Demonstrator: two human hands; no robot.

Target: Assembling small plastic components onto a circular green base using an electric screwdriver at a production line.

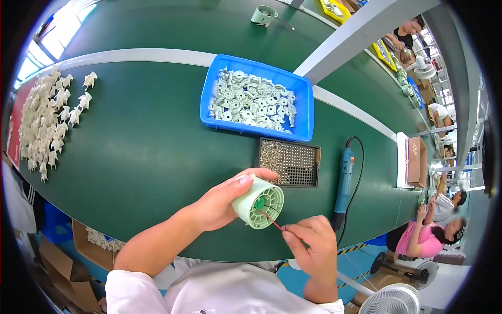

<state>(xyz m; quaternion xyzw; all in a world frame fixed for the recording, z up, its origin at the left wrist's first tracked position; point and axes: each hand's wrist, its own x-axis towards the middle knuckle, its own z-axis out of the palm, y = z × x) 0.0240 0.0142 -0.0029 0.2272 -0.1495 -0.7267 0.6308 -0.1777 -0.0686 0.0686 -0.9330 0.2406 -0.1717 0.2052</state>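
Left hand (218,204) curled in firm grip — right hand (316,245), fingers (294,229) pinched (both forearms (157,238) angled inward).

L hand (222,201): some fingers are hidden behind pale-grn housing (244,205); bits (272,156) in blk tray (304,168) too small to ID.

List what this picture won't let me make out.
Head view, all four:
Pale green housing: its back faces away, partly behind the left hand.
Red wire: outer end hidden by the right hand.
Black tray: near left corner behind the left hand.
Small metal parts: too small to tell exact shape.
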